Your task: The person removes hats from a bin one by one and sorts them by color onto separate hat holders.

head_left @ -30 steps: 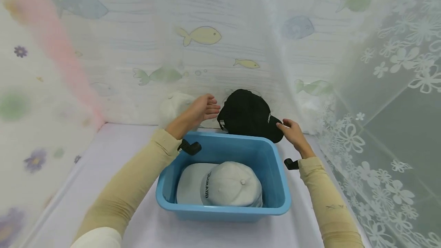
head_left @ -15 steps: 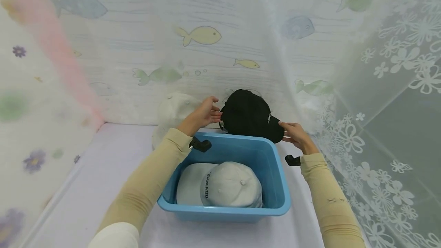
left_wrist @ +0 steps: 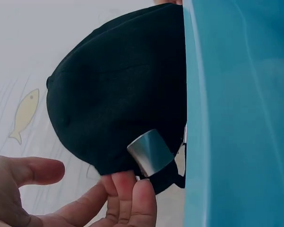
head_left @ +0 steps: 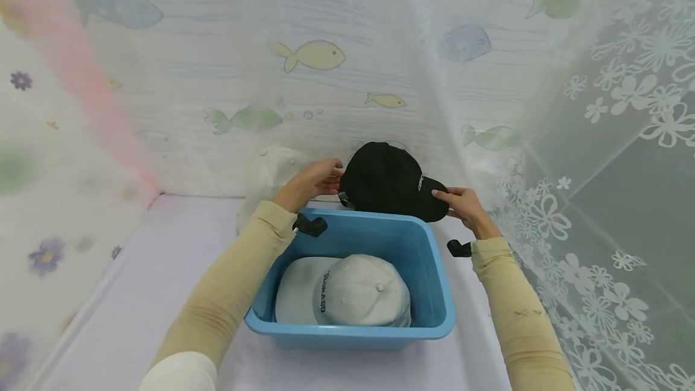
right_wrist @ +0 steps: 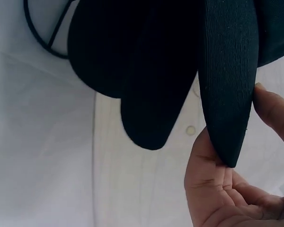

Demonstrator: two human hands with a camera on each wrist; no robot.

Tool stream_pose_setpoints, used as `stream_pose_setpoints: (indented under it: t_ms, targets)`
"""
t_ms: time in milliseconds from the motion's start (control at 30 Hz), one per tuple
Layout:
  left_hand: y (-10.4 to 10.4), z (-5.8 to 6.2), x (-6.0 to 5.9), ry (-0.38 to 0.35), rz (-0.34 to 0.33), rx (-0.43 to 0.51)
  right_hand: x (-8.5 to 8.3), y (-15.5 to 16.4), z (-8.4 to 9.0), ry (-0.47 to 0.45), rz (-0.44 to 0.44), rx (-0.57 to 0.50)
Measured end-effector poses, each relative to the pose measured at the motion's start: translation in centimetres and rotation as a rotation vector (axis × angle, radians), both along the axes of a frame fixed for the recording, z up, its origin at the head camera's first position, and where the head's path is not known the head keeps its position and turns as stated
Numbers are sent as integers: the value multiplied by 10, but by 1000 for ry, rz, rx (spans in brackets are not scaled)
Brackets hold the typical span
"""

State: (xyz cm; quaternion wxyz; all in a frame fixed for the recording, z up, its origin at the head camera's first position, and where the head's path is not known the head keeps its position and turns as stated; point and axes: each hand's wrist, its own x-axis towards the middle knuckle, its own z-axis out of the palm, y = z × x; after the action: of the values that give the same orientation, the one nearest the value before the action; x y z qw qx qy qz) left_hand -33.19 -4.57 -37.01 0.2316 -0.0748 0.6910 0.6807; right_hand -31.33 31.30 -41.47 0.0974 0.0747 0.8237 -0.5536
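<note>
A black baseball cap (head_left: 380,177) is at the back of the table, behind the blue basin. My right hand (head_left: 466,207) pinches its brim (right_wrist: 227,80), thumb on one side and fingers on the other. At the cap's rear, my left hand (head_left: 312,183) touches the edge with its fingertips near the metal strap buckle (left_wrist: 150,152); the thumb stands apart from the fabric. A light grey cap (head_left: 364,291) with dark lettering lies inside the blue basin (head_left: 350,332). Partly hidden by my left hand, a whitish cap (head_left: 274,168) is against the back curtain.
The basin's far rim (left_wrist: 199,118) runs close in front of the black cap. A white cloth covers the table (head_left: 179,258). Printed curtains (head_left: 217,65) hang behind and at the left, and a sheer flowered curtain (head_left: 613,198) on the right.
My left hand has come to the black cap's rear edge. The right hand has gone from touching the brim to pinching it, and the cap has shifted slightly.
</note>
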Motion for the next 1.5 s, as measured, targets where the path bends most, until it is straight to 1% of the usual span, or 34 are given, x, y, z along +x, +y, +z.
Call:
stream_pose_setpoints:
  t_ms: [100, 200, 333, 467, 567, 633, 767, 833, 900, 967, 1067, 1200, 1333, 1500]
  targets:
    - [1, 2, 1, 12, 14, -13, 0, -2, 5, 22, -17, -3]
    - [3, 1, 1, 17, 61, -3, 0, -3, 9, 43, -39, -3]
    - [6, -1, 0, 21, 148, 71, 0, -4, 11, 61, -65, 18]
    - [6, -3, 1, 18, 202, 167, 0, -4, 12, 61, -74, 36]
    - [5, -4, 1, 10, 209, 226, 2, -5, 13, 56, -73, 55]
    - [4, -4, 0, -7, 197, 265, 3, -5, 14, 55, -64, 79]
    - [3, -4, -3, -68, 168, 376, 5, -6, 17, 54, -54, 107]
    - [3, -4, -4, -97, 173, 421, 6, -7, 19, 57, -46, 121]
    - [5, -3, -4, -107, 189, 451, 6, -6, 22, 62, -45, 121]
    - [7, -3, -4, -96, 207, 442, 6, -6, 24, 69, -44, 129]
    - [10, -2, -4, -72, 201, 372, 6, -5, 28, 68, -56, 144]
    - [11, -3, -2, -60, 145, 254, 5, -4, 31, 44, -68, 161]
    - [13, -3, 0, -48, 95, 200, 3, -5, 31, 22, -73, 159]
    - [17, -2, 1, -46, 87, 143, 0, -5, 29, 0, -73, 155]
